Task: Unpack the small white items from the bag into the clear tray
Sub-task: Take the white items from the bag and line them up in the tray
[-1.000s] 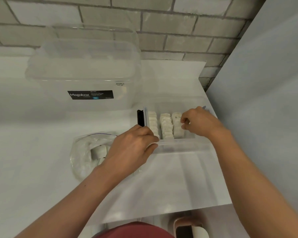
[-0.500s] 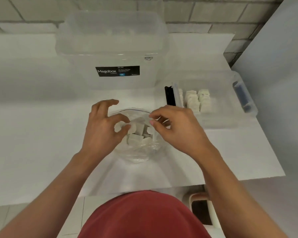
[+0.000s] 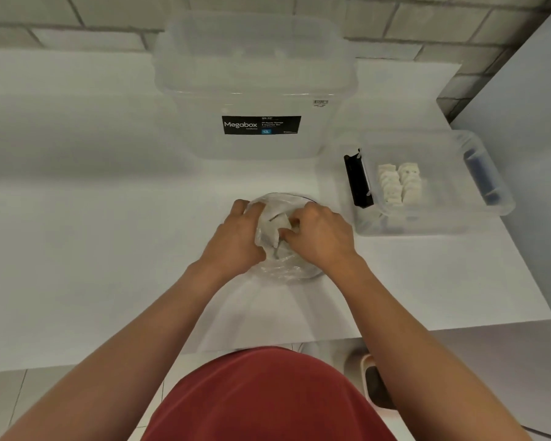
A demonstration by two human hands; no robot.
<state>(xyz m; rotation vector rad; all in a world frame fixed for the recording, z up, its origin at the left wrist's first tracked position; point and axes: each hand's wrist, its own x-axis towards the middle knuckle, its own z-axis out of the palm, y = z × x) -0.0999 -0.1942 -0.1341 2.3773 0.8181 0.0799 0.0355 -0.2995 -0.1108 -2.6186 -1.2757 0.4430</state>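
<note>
Gripping the crumpled clear bag (image 3: 283, 268) by its left side, your left hand (image 3: 236, 240) had its fingers curled round the thin plastic. Your right hand (image 3: 318, 237) was dug into the bag's mouth from the right, fingers bent. Those fingertips were buried in the film, so I cannot tell whether they pinched anything or only plastic. The bag sat on the smooth white table (image 3: 77, 249), near its front edge, and what it held showed only as a pale blur between your hands.

To your right, well apart from the bag, stood the clear tray (image 3: 503, 211), a rounded rectangular plastic tub. It had a black clip handle (image 3: 357, 183) on its left end and a blue one (image 3: 479, 176) on its right. Two short rows of small white items (image 3: 400, 183) stood packed together inside it, blocky and matte, their detail too fine to read. Behind the bag stood a large translucent storage box (image 3: 258, 84) with a black label, its far end cut off by the top of the view.
</note>
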